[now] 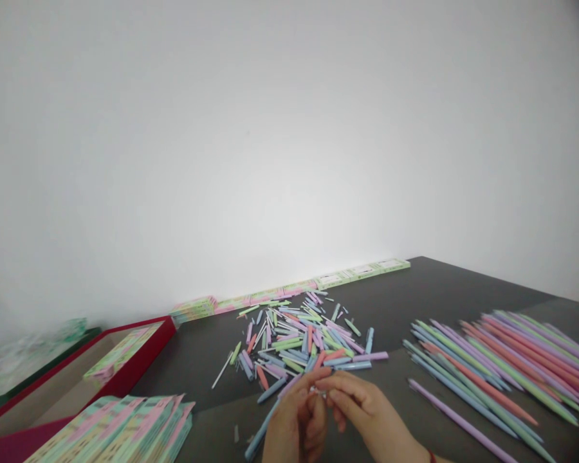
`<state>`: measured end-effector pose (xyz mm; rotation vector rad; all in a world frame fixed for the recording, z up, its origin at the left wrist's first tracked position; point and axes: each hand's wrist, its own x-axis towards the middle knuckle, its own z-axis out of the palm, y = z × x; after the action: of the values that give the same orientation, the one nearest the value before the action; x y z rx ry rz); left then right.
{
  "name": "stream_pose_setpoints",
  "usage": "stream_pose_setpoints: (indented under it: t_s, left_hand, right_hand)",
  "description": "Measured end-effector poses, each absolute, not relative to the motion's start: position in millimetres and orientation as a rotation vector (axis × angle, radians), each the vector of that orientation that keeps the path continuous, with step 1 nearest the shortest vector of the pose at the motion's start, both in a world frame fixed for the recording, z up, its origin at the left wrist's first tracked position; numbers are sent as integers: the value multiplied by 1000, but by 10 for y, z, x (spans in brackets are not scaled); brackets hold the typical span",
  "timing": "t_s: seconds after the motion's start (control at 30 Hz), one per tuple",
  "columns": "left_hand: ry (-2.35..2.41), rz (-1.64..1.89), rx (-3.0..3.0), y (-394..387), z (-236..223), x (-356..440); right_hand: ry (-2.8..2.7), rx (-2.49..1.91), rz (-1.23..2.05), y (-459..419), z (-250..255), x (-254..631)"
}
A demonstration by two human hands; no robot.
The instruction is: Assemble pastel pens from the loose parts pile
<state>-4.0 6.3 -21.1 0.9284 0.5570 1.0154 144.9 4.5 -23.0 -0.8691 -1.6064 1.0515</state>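
Low in the middle of the view, my left hand (296, 421) and my right hand (367, 411) meet fingertip to fingertip. Both are closed in a pinch around something small and pale, too tiny to make out. Just beyond the fingers spreads a loose pile of pastel pen parts (294, 344): short barrels in blue, purple, green and coral, with thin white refills among them. A blue pen barrel (260, 434) lies beside my left hand, partly covered by it. To the right of my right hand, a single purple pen (456, 418) rests on the dark table.
Many long pastel pens (506, 360) lie side by side on the right. At left are stacked printed packs (120, 427), a red box (161, 337) holding a pack, and clear plastic wrapping (38, 354). Flat green cartons (361, 273) line the white wall.
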Motion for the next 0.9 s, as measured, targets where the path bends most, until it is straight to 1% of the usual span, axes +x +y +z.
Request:
stream_pose_setpoints:
  t_s: [0.57, 0.9]
  left_hand:
    - [486, 994, 921, 74, -210, -62]
    - [449, 980, 967, 108, -284, -38]
  right_hand:
    - [-1569, -835, 1151, 37, -237, 1427]
    - [-1551, -828, 1209, 95, -397, 1455]
